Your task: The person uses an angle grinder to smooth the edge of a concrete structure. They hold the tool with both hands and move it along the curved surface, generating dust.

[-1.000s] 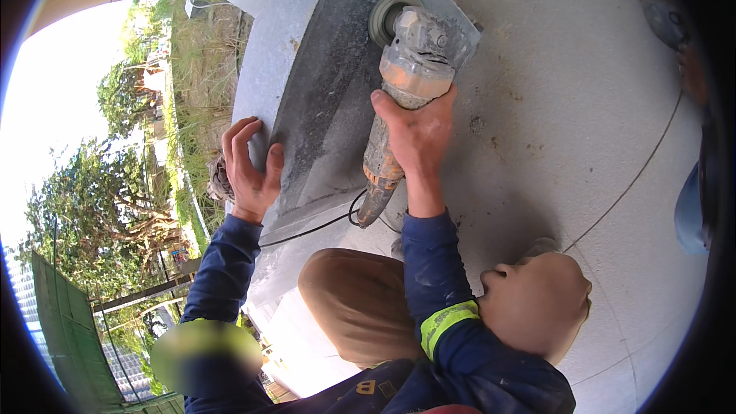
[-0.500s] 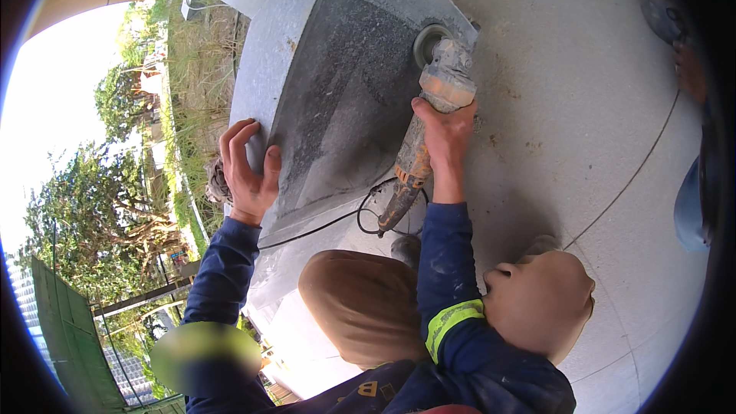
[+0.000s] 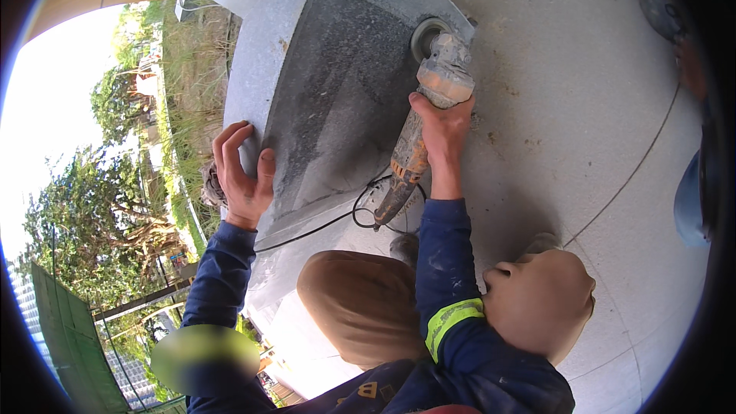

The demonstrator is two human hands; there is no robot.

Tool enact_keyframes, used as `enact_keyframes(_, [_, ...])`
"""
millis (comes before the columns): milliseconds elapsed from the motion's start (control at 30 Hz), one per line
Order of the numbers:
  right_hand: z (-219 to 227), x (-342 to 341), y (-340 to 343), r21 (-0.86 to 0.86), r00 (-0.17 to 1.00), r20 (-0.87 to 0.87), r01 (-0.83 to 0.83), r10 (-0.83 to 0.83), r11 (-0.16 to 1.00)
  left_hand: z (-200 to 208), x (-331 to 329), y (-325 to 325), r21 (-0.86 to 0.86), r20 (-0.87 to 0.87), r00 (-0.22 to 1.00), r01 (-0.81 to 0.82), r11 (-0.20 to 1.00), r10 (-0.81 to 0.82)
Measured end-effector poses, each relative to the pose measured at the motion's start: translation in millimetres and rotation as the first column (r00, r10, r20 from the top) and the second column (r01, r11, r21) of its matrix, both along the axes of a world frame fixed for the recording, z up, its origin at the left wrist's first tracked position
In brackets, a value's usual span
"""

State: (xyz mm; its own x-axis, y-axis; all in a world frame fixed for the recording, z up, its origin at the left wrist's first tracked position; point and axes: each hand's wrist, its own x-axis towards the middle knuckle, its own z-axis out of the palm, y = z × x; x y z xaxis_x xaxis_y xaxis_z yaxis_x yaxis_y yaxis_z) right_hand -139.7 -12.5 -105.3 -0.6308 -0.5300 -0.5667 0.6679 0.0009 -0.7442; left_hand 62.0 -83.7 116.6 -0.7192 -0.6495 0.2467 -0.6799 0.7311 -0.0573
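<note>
My right hand (image 3: 446, 136) is wrapped round the body of a dusty orange and grey angle grinder (image 3: 410, 149). The round disc (image 3: 430, 37) at its head rests against the dark, scuffed front face of a grey stone block (image 3: 337, 84), near the far right corner. Whether the disc is spinning cannot be made out. On the block's left edge lies my left hand (image 3: 244, 180), its fingers bent over the top and its thumb apart on the front side. Beside that wrist is a crumpled grey-brown bundle (image 3: 212, 184), partly hidden by the hand.
A black cord (image 3: 307, 231) loops below the grinder's tail and runs left along the block's base. My bent knees (image 3: 356, 303) are close below. Pale paving (image 3: 560, 115) spreads to the right, where another person's leg (image 3: 692, 207) and shoe (image 3: 663, 19) show. Plants (image 3: 195, 92) grow beyond the block.
The whole view has shifted very slightly. The grinder stays at almost the same place on the stone, and my left hand keeps its place on the edge.
</note>
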Motion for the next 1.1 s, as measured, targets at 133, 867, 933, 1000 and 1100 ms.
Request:
enact_keyframes(133, [28.7,-1.3,4.3,-0.052,0.999,-0.042,-0.024,0.022,0.998,-0.4,-1.8,2.8,0.011,-0.012,1.000,-0.022,1.000,0.022])
enact_keyframes(867, [93.9,-2.9,3.9,-0.145,0.983,-0.181,-0.058,0.031,0.988,-1.3,-1.2,2.9,-0.015,0.012,1.000,-0.007,1.000,0.007])
enact_keyframes(933, [61.8,-1.1,5.6,-0.081,0.990,-0.136,-0.048,0.037,0.996,-3.4,-0.7,1.2,-0.015,0.008,1.000,0.008,1.000,-0.008])
enact_keyframes(1000, [29.4,4.0,6.4,-0.047,0.994,-0.111,-0.027,0.022,0.999,-2.7,-3.2,1.4,-0.010,0.012,1.000,0.002,1.000,-0.002])
enact_keyframes(1100, [9.2,11.2,4.1,-0.053,0.992,-0.129,-0.003,-0.004,0.999,0.6,-4.1,1.4,-0.013,0.013,1.000,-0.004,1.000,0.005])
